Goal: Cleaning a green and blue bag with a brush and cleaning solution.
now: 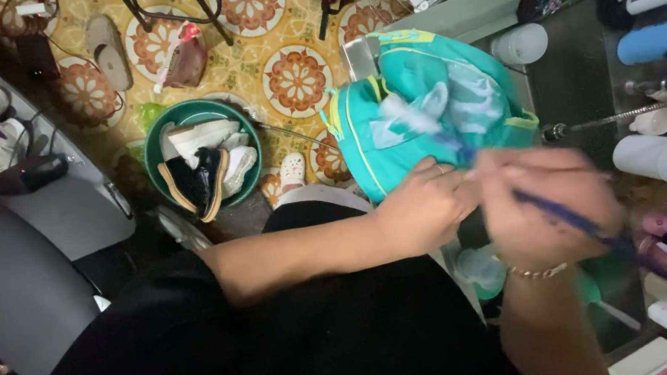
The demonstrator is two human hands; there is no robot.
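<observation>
Below, one teal backpack (pixel 434 107), left hand (pixel 425 206) gripping its edge, right hand (pixel 552 203) closed around one blue brush (pixel 612 242).

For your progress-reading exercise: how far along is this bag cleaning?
Done: cannot tell; no cleaned patch is distinguishable. In hand: left hand steadies the teal backpack; right hand works a blue-handled brush, blurred. Left: shoes wait in the green basin.

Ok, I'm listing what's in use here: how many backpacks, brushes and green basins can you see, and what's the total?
teal backpack, gripped by the left hand: 1
blue-handled brush, in the right hand: 1
green basin holding shoes: 1
Total: 3
</observation>
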